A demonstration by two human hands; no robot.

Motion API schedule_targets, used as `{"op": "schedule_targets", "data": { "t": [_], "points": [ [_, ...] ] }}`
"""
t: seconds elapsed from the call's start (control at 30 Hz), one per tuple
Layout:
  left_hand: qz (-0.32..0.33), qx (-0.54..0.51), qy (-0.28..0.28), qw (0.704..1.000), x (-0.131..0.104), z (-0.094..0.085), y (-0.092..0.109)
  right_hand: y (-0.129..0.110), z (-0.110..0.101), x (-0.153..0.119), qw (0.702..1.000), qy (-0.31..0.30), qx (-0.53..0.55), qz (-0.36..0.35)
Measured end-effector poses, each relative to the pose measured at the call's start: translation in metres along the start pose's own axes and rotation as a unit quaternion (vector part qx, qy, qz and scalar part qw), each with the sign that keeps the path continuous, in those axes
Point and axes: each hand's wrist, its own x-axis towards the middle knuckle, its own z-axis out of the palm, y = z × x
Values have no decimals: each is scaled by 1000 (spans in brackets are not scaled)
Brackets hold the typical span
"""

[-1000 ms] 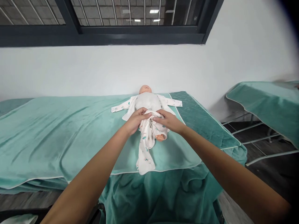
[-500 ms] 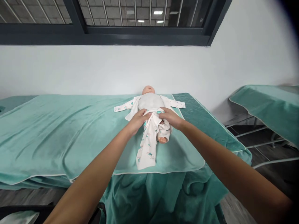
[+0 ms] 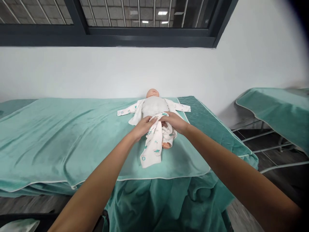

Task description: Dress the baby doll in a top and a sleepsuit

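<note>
A baby doll (image 3: 154, 104) lies on its back on the green bed cover, head toward the wall. Its printed white jacket (image 3: 127, 110) is spread open, the sleeves stretched out to both sides. Over its lower body are white baby trousers (image 3: 152, 149) with a small green print. One trouser leg hangs flat toward me; from the other, bunched leg a doll's foot (image 3: 166, 145) shows. My left hand (image 3: 144, 127) pinches the trousers on the left of the waist. My right hand (image 3: 175, 121) grips the waistband from the right, fingertips partly hidden in the cloth.
The green bed cover (image 3: 72, 138) drapes over the bed's front edge. A white wall (image 3: 101, 71) and a dark-framed barred window (image 3: 149, 37) stand behind. On the right is another green-covered bed (image 3: 285, 112) beside metal rails (image 3: 263, 136).
My right hand has shifted left, closer to my left hand, at the waistband. The hanging trouser leg has drawn up a little and its lower end has moved.
</note>
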Motion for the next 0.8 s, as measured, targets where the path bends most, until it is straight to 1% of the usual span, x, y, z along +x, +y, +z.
{"op": "schedule_targets", "data": {
  "t": [0.07,0.1,0.13,0.17,0.23,0.37,0.43,0.47,0.5,0.57,0.63,0.67,0.7,0.73,0.8],
  "points": [
    [-16,13,-58,998,-6,-3,1,5,-2,3,999,18,44,-5],
    [-23,7,-73,997,-8,-5,1,6,-2,3,998,19,57,-6],
    [-27,-9,-73,997,-10,-7,0,8,-3,3,998,18,65,-7],
    [-28,-31,-61,997,-10,-8,-2,9,-4,3,997,13,70,-8],
    [-26,-90,-20,995,-7,-9,-7,9,-5,0,998,-4,66,-4],
    [-26,-178,60,982,2,-6,-17,4,-8,-6,996,-82,-20,28],
    [-34,-200,75,976,4,-2,-19,1,-8,-7,991,-116,-43,40],
    [-36,-200,76,976,4,0,-19,0,-7,-7,991,-119,-37,39],
    [-35,-188,76,979,3,1,-18,0,-6,-6,993,-107,-20,33],
    [-22,-134,58,989,-1,1,-16,2,-3,-2,998,-57,28,19],
    [-19,-76,6,997,-5,-2,-13,5,0,3,998,-5,67,13],
    [-24,-61,-21,998,-6,-3,-12,7,2,4,997,12,77,13],
    [-28,-60,-36,997,-7,-4,-11,9,3,5,996,21,81,11],
    [-32,-74,-34,996,-7,-5,-11,11,3,5,997,23,80,4],
    [-24,-121,9,992,-5,-6,-13,12,4,3,998,5,64,-12]
  ]
}}
